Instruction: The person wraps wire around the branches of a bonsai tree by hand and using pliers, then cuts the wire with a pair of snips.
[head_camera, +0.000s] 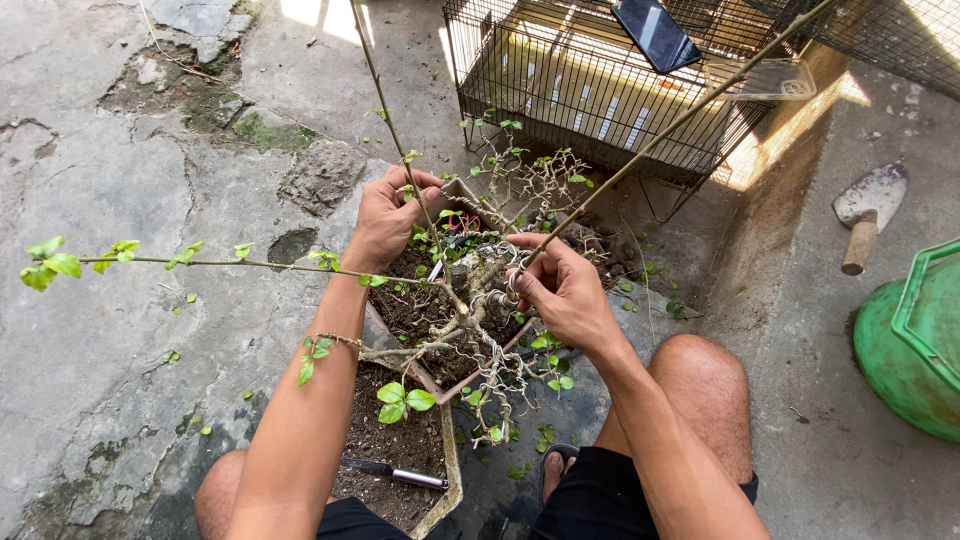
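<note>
You are working on the small wired tree (470, 315) that sits at the centre of the view, rooted in the dark soil of a shallow, angular pot (452, 470). Judging by the coils of pale wire around its trunk and limbs, you are in the middle of shaping a branch. Your right hand (562, 290), at about three o'clock from the trunk, is closed around the base of a long, thin, bare branch (680, 120) that runs up toward one o'clock; the fingers (530, 262) are pressed together on it near the wire coils. Your left hand (388, 215), at eleven o'clock, is curled shut on another slender upright shoot (385, 100), thumb and fingers pinching it.

The next move probably calls for slow, even pressure, since the wood looks stiff and dry and could snap where it is thin.

A third branch (200, 263) reaches out toward nine o'clock, carrying sparse, soft green leaves. The soil is crumbly and dark. A pen-like tool with a metal tip (395, 473) lies on it at six o'clock. Beyond the pot at twelve o'clock stands a black wire cage (600, 90) with a dark phone (655, 33) on top. At three o'clock lie a trowel with a wooden handle (866, 212) and a rounded green plastic can (915, 345), all on rough, cracked concrete (120, 180).
</note>
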